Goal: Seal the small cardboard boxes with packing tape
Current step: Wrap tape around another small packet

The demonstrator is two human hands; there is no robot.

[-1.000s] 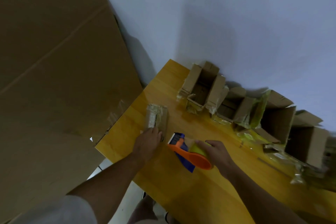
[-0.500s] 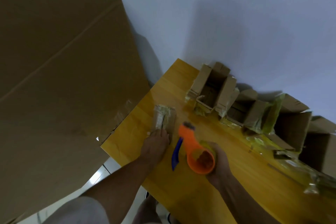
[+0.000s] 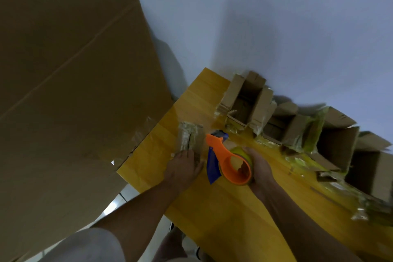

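A pale blue-white wall backs a glossy yellow wooden counter [image 3: 223,208], with a large sheet of brown corrugated cardboard [image 3: 68,83] leaning to the left of it. Along the wall side of the counter stands a row of small open brown cardboard boxes [image 3: 297,125], flaps up, with crumpled yellowish tape scraps around their bases.

Near the counter's left edge lies one small closed brown cardboard box [image 3: 190,138], already streaked with tape on top. Its long axis runs away from the person, toward the wall. The left hand [image 3: 182,169] rests on the box's near end, fingers laid flat and pressing it down rather than curling round it.

The right hand [image 3: 258,169] is wrapped around the roll of yellowish packing tape in an orange plastic tape dispenser with a blue blade guard [image 3: 228,158]. The dispenser sits just to the right of the box, its nose pointing toward the box's far end and close beside it.

The coming move likely turns on this: the box lies just left of the dispenser, so the right hand needs only a short sideways shift before drawing tape along that long axis.
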